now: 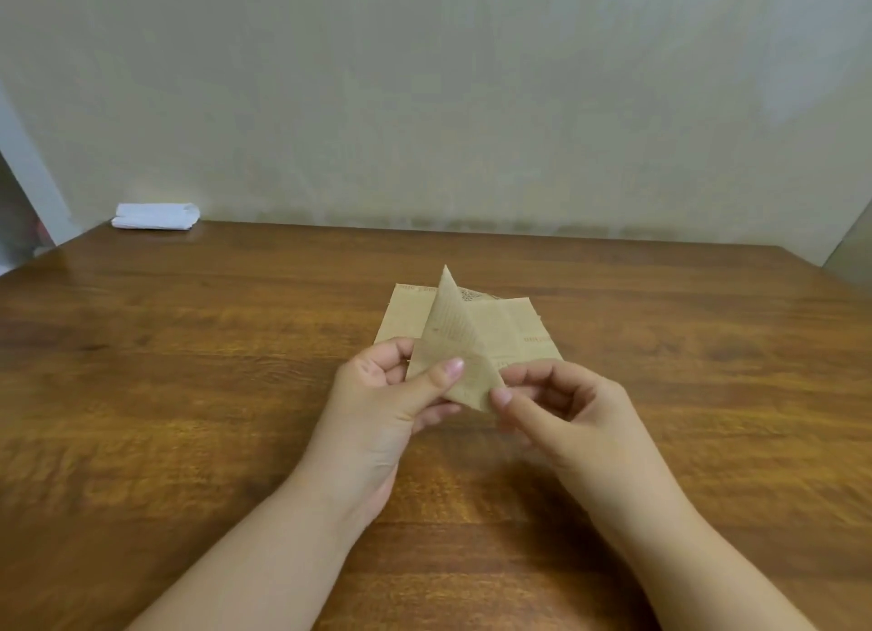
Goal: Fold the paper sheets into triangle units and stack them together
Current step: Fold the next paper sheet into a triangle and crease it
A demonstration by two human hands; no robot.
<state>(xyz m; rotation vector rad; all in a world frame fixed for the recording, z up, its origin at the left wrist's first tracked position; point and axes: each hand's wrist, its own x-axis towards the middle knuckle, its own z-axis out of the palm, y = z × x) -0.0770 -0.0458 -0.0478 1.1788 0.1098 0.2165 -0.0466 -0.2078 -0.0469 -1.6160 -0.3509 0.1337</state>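
While a folded white cloth (pixel 155 216) lay far off at the counter's (pixel 188 371) back left corner, the left hand (pixel 391 394) held the half-folded kraft paper unit (pixel 453 347) above the counter, thumb on its near face and fingers curled behind. Beneath and beyond it, the remaining printed paper sheets (pixel 524 324) lay flat at mid-counter. To the right, the right hand (pixel 557 404) kept a pinching grip on the unit's lower corner. Folding of one unit appeared under way; the next move likely called for creasing that corner sharply while the left hand steadied the point.
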